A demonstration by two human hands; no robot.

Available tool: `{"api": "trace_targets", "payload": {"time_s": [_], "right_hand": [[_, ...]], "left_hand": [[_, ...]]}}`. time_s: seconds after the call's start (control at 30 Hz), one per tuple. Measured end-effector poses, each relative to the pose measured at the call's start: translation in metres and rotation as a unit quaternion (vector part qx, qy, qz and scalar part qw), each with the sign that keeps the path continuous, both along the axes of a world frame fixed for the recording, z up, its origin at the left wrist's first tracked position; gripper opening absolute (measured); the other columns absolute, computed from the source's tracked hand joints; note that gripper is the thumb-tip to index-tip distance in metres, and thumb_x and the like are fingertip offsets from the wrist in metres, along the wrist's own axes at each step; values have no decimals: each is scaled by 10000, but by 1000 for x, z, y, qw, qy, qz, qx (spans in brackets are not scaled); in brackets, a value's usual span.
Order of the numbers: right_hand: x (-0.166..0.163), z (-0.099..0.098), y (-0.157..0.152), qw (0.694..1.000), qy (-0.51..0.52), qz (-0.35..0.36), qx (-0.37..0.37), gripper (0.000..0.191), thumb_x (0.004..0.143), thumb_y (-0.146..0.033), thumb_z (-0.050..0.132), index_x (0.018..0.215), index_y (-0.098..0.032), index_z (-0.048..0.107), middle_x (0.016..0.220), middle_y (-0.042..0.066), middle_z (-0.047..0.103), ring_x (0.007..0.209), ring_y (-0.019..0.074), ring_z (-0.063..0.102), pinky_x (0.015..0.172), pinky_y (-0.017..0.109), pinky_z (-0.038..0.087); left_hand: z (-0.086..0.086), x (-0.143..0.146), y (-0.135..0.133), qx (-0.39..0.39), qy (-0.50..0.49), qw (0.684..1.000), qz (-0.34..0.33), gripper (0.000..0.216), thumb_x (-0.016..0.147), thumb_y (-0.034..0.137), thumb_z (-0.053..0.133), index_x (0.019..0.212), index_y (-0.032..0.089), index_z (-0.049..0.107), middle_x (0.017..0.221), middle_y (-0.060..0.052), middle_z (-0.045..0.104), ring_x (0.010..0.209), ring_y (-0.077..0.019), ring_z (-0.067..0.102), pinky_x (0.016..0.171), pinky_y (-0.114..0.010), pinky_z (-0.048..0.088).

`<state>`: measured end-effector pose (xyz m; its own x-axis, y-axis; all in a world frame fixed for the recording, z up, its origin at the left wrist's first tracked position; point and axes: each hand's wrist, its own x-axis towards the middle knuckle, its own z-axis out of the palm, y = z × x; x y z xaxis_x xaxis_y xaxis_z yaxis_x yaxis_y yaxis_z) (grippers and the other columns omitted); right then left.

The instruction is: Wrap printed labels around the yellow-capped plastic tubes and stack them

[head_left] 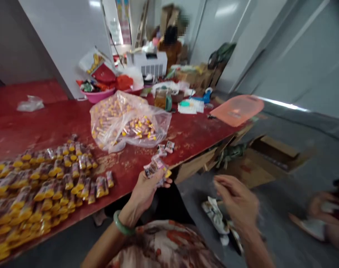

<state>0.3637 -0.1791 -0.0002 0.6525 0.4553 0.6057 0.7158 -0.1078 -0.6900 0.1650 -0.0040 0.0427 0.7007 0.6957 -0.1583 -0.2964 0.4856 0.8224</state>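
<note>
My left hand (pixel 147 188), with a pale green bangle at the wrist, is closed around a bunch of small printed packets (pixel 156 166) just off the table's front edge. A bit of yellow shows among them. Two or so similar loose packets (pixel 166 148) lie on the red table right beyond that hand. Out to the right, away from the table, my right hand (pixel 239 199) is raised with its fingers curled into a pinch. It is slightly blurred, and I cannot make out whether anything is in it. A clear plastic bag (pixel 113 123) full of small yellow-ended pieces lies open behind the loose packets.
Many yellow-ended wrapped tubes (pixel 46 186) are heaped on the table's left. Farther back stand a pink basin (pixel 98 96), a glass mug (pixel 160 99) and a white box. An orange plastic tray (pixel 239 109) overhangs the right edge. Cardboard boxes (pixel 250 163) sit below; people are nearby.
</note>
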Motion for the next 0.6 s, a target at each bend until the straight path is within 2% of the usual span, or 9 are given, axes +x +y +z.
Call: {"api": "trace_targets", "payload": {"time_s": [0.07,0.17,0.27,0.43,0.6], "right_hand": [[-39,10,29,992,17,121,-11,80,839,-248,636,886,-220,694,909,53,685,810,178,655,668,287,536],[-71,27,59,974,34,224,17,127,835,-156,627,921,-224,691,896,41,681,807,160,646,690,279,524],[-84,34,76,963,68,259,38,148,831,-131,628,936,-219,685,905,39,669,745,136,625,625,257,503],[-99,28,98,949,102,294,43,218,798,-115,673,994,-211,675,951,42,636,654,96,560,576,248,473],[-108,23,113,954,69,290,36,217,796,-94,672,977,-213,685,923,43,653,749,131,617,636,261,505]], "left_hand": [[2,-3,3,-2,-10,1000,-6,323,700,384,775,878,117,735,794,-74,710,638,-155,661,578,-241,535],[0,-11,5,-8,-5,1000,-2,323,716,380,764,900,115,735,782,-77,717,623,-150,658,570,-238,529],[-5,-18,7,-18,-3,1000,4,314,697,379,778,873,122,736,766,-70,721,634,-160,664,589,-256,539],[-15,-26,13,-6,-11,999,35,240,683,352,791,792,145,739,741,-41,714,638,-141,641,608,-254,540],[-24,-32,20,-8,1,999,43,266,677,382,789,752,135,725,724,-36,696,617,-130,614,604,-251,528]]}}
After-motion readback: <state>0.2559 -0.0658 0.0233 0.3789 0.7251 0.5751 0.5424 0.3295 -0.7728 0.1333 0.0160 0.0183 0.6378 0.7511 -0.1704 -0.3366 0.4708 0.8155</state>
